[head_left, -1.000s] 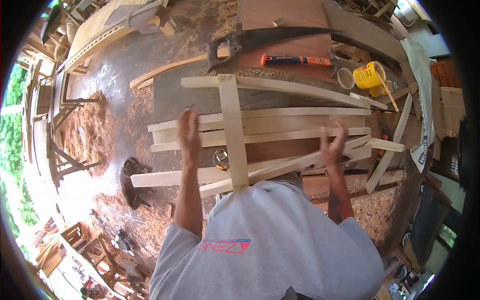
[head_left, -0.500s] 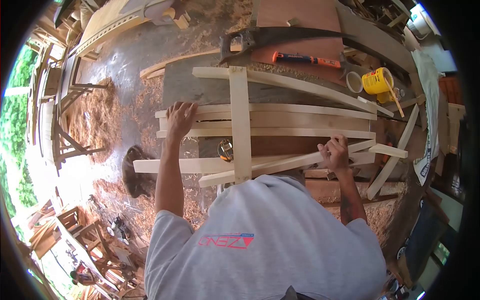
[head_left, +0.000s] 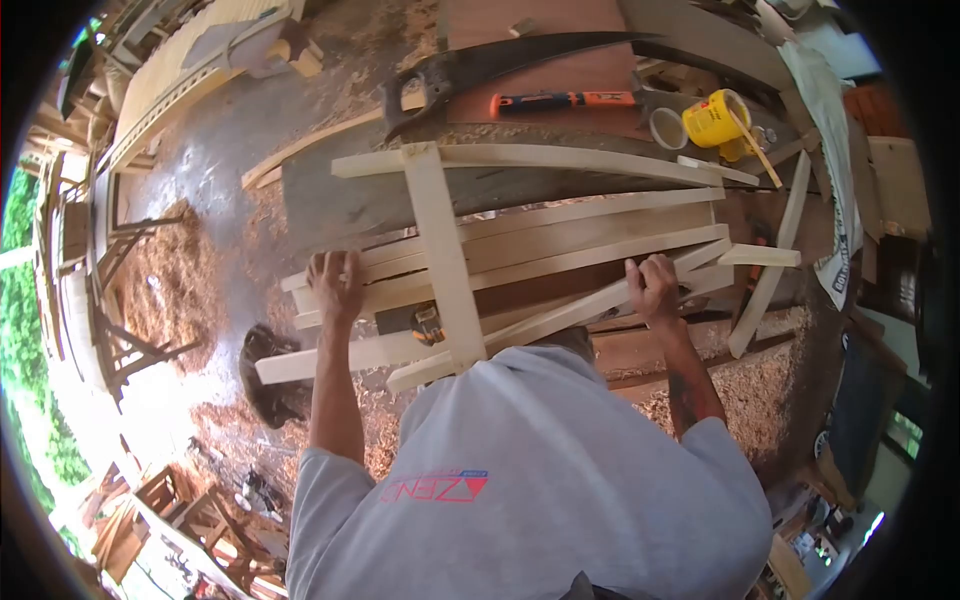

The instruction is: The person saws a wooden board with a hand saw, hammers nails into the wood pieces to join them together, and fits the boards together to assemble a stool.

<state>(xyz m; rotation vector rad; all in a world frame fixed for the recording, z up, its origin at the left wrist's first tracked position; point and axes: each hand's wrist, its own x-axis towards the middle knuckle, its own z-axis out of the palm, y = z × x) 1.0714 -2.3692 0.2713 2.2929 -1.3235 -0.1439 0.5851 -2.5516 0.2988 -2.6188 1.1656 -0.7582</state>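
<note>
My left hand (head_left: 335, 283) is closed over the left ends of several long pale wooden strips (head_left: 560, 254) that lie side by side. My right hand (head_left: 655, 285) is curled into a fist at a slanting wooden strip (head_left: 570, 312) on the near side, its fingertips hidden. Between my hands a flat wooden crosspiece (head_left: 440, 262) lies across the strips, its near end close to my shirt. A tape measure (head_left: 428, 325) rests just left of the crosspiece. Behind the bundle another pale strip (head_left: 580, 158) passes near the crosspiece's far end.
At the back lie a handsaw (head_left: 500, 68) and an orange-handled hammer (head_left: 565, 102). A yellow tub (head_left: 715, 118) with a stick in it stands at back right, beside a round lid (head_left: 668, 129). Wood shavings (head_left: 165, 270) cover the floor at left. A white sack (head_left: 825, 170) hangs at right.
The view has turned, so the strips and crosspiece now appear tilted. My left hand appears lower, still at the strips' left ends. My right hand has shifted slightly left and up.
</note>
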